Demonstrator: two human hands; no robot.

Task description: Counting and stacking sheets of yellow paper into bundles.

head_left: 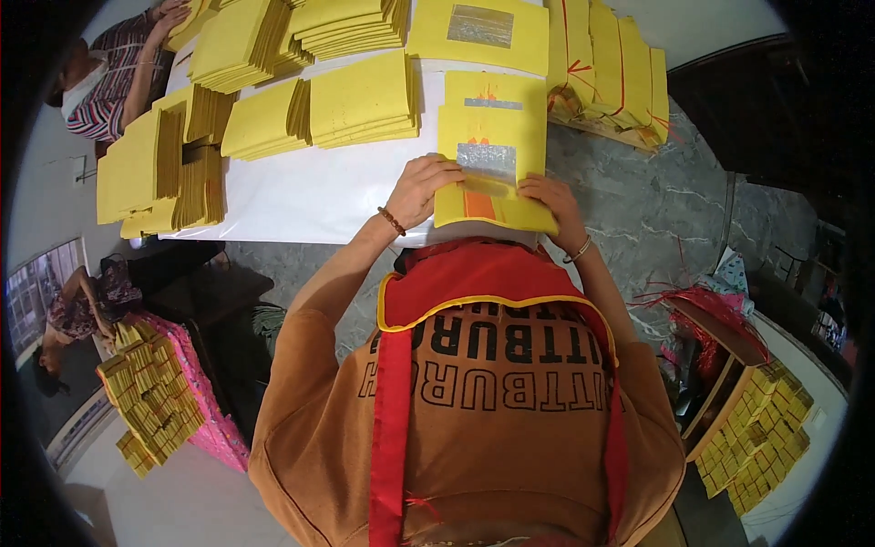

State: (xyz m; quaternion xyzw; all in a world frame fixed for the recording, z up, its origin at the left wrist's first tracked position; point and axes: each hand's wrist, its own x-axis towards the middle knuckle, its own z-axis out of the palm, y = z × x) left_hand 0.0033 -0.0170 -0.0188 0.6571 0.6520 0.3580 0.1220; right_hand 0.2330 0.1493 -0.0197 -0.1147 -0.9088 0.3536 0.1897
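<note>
- White bench (301,202) carries yellow paper stacks (365,98).
- Left hand (427,187) and right hand (553,202) hold the yellow sheet (492,190) by opposite edges.
- Likely best: keep edges square.

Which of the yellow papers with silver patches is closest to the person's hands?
The yellow paper nearest the red apron: the left hand and right hand both touch it. The others lie farther up the table.
</note>
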